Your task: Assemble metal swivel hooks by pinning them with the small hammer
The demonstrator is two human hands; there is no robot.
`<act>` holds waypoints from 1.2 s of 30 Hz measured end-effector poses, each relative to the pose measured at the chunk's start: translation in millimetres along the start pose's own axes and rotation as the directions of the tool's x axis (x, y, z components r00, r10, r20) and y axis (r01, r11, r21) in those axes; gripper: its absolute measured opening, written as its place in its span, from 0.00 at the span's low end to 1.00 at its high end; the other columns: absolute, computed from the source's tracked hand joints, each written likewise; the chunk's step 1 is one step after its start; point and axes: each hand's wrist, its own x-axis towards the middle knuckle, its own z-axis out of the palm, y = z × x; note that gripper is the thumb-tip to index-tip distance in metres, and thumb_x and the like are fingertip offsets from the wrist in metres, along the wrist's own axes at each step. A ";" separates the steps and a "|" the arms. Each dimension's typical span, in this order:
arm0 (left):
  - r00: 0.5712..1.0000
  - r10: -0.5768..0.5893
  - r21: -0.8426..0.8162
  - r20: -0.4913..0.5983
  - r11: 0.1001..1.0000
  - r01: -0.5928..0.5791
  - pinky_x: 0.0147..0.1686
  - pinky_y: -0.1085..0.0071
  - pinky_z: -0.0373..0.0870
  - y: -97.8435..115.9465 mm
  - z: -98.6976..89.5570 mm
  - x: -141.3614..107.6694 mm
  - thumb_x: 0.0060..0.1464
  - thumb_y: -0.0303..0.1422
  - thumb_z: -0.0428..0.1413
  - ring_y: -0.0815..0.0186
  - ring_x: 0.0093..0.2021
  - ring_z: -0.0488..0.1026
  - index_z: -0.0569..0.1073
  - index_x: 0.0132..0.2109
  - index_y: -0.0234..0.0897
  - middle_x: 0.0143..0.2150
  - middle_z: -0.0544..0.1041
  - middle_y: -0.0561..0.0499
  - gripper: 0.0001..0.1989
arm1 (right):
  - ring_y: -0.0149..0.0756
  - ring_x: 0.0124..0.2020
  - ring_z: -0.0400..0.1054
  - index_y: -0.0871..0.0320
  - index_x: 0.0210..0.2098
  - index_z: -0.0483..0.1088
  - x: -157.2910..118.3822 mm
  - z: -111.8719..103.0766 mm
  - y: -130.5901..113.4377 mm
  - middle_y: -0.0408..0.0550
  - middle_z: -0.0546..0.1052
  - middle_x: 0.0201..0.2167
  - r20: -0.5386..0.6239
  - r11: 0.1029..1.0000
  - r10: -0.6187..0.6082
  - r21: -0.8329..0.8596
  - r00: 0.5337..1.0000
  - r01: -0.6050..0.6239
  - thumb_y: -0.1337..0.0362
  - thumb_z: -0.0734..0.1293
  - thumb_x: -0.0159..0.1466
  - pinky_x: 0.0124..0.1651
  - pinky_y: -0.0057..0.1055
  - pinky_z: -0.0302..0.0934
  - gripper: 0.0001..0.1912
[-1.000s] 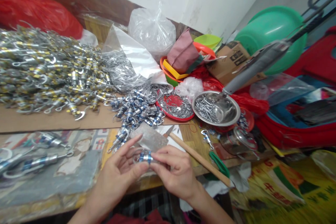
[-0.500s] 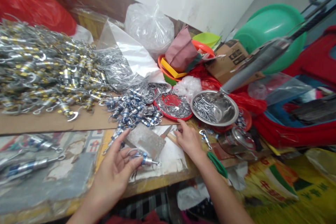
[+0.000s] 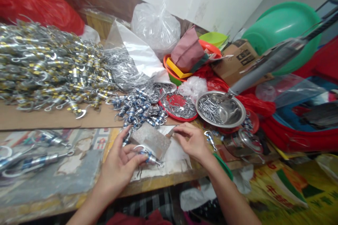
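My left hand (image 3: pixel 118 160) pinches a blue-and-silver metal hook fitting (image 3: pixel 151 158) between thumb and fingers. The fitting has a curved hook at one end and a small ring at the other, and lies against the near side of a grey metal block (image 3: pixel 150 139). To the right of the block, my right hand (image 3: pixel 191 140) is closed over a wooden-handled tool (image 3: pixel 169 134); most of the tool is hidden under the fingers. White paper (image 3: pixel 178 158) lies beneath. Another blue hook fitting (image 3: pixel 210 140) rests to the right of my right hand.
Blue fittings (image 3: pixel 142 107) are heaped behind the block, with yellow-banded ones (image 3: pixel 52 66) piled left. A red dish (image 3: pixel 179 117) of small metal pieces and a steel bowl (image 3: pixel 239 117) of pins stand behind my right hand. A grey-sleeved bar (image 3: pixel 264 66) slants in from the right.
My right hand has drawn its fingers in and closed over the wooden-handled tool, which showed more before. My left hand still holds the hook fitting. The whole view has shifted slightly.
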 end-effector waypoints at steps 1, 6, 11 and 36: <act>1.000 0.008 -0.014 -0.013 1.000 -0.008 0.27 0.69 0.75 0.1 1.1 -0.4 0.35 0.27 0.64 0.65 0.26 0.74 0.47 0.61 0.40 0.25 0.74 0.56 0.48 | 0.31 0.34 0.68 0.59 0.33 0.71 -3.2 0.4 -11.7 0.48 0.74 0.32 -0.018 0.992 -0.080 0.094 0.997 0.081 0.73 0.60 0.56 0.37 0.25 0.62 0.09; 0.996 0.019 -0.057 -0.086 0.998 -0.024 0.23 0.69 0.75 0.7 6.1 -2.1 0.34 0.26 0.63 0.66 0.24 0.74 0.48 0.61 0.40 0.24 0.74 0.56 0.48 | 0.33 0.34 0.67 0.60 0.33 0.71 -12.8 11.2 -49.2 0.48 0.75 0.30 0.000 0.928 -0.309 0.217 0.951 0.301 0.77 0.59 0.56 0.39 0.29 0.61 0.12; 0.998 0.029 -0.068 -0.059 0.997 -0.032 0.27 0.71 0.74 0.1 4.8 -0.1 0.33 0.25 0.63 0.68 0.25 0.74 0.47 0.61 0.38 0.23 0.75 0.56 0.49 | 0.31 0.30 0.68 0.59 0.31 0.74 -4.0 14.0 -51.2 0.45 0.76 0.27 0.096 0.938 -0.194 0.310 0.976 0.156 0.74 0.63 0.55 0.35 0.25 0.61 0.09; 0.998 0.008 -0.091 -0.057 0.996 -0.013 0.29 0.71 0.74 -1.3 3.5 1.0 0.34 0.25 0.64 0.68 0.24 0.75 0.47 0.61 0.40 0.24 0.74 0.58 0.49 | 0.28 0.26 0.67 0.58 0.29 0.77 12.5 23.8 -57.8 0.43 0.75 0.22 0.258 0.910 -0.065 0.412 0.964 -0.049 0.73 0.68 0.53 0.30 0.23 0.59 0.06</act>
